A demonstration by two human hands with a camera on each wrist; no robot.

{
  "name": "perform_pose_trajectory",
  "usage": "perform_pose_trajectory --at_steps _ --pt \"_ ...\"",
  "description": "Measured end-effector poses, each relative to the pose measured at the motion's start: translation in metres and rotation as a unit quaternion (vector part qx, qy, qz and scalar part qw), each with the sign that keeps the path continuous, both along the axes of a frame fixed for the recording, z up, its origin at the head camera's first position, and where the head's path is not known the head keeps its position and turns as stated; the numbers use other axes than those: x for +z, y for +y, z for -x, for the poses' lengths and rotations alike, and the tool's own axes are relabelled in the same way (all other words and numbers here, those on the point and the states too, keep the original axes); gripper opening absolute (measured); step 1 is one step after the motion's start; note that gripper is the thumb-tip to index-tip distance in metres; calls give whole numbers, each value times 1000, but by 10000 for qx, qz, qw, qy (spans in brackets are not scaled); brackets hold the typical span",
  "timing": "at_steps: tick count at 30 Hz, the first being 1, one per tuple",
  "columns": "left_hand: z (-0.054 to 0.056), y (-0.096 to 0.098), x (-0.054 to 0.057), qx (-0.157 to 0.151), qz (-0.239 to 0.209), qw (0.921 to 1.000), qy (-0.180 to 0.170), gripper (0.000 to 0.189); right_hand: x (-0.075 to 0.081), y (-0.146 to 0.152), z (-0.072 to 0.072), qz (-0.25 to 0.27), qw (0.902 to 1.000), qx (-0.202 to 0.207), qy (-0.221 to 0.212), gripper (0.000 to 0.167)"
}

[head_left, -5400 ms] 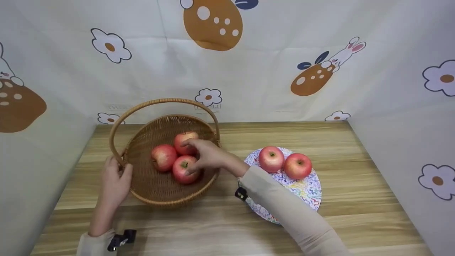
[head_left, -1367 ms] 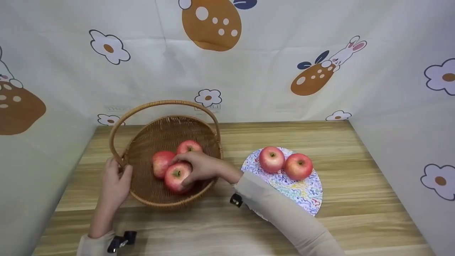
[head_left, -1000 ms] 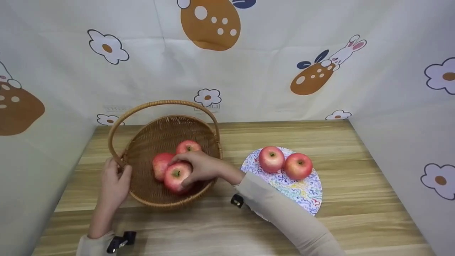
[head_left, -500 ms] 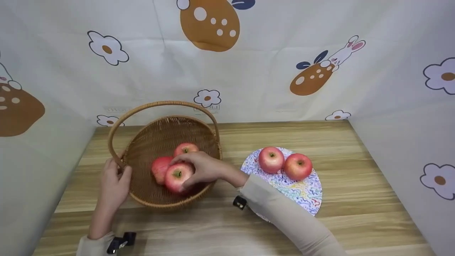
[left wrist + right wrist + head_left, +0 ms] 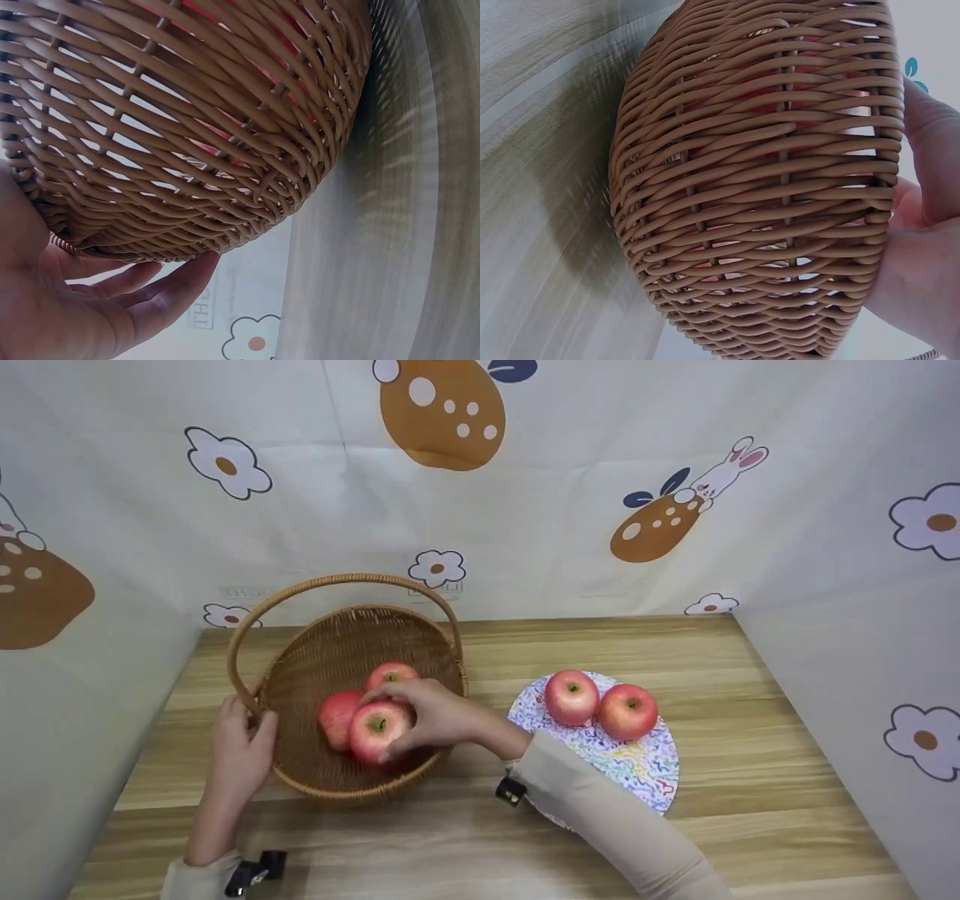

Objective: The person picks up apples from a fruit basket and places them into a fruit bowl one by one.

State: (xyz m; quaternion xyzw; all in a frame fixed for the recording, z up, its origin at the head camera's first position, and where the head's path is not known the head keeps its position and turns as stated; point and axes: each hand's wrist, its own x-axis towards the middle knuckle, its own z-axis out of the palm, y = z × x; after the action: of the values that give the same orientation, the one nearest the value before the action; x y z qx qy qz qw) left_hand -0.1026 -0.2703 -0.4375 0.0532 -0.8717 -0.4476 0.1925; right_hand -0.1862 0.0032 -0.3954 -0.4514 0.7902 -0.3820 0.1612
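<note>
A brown wicker basket with a tall arched handle stands on the left, holding three red apples. My left hand grips its left rim at the foot of the handle; in the left wrist view the fingers lie along the woven side. Inside the basket, my right hand holds the front apple, thumb at its near side and fingers over the back. Beside that one are a left apple and a back apple, partly covered. The basket wall hides most of the grip in the right wrist view.
Right of the basket lies a round, multicoloured patterned plate, bearing two apples, one left and one right. My right sleeve crosses over its near part. Printed cloth walls the wooden table at back and sides.
Compared with the oldest frame, the basket apples have shifted towards me, and my right hand has closed round the front one. Lately that apple has edged slightly right. My left hand has stayed put.
</note>
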Motion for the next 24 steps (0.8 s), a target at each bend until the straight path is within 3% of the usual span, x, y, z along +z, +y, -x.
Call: perform_pose_trajectory --at_steps 24 --pt "-1 0 2 -30 -77 9992 -390 52 2 11 -8 636 9976 -269 -42 69"
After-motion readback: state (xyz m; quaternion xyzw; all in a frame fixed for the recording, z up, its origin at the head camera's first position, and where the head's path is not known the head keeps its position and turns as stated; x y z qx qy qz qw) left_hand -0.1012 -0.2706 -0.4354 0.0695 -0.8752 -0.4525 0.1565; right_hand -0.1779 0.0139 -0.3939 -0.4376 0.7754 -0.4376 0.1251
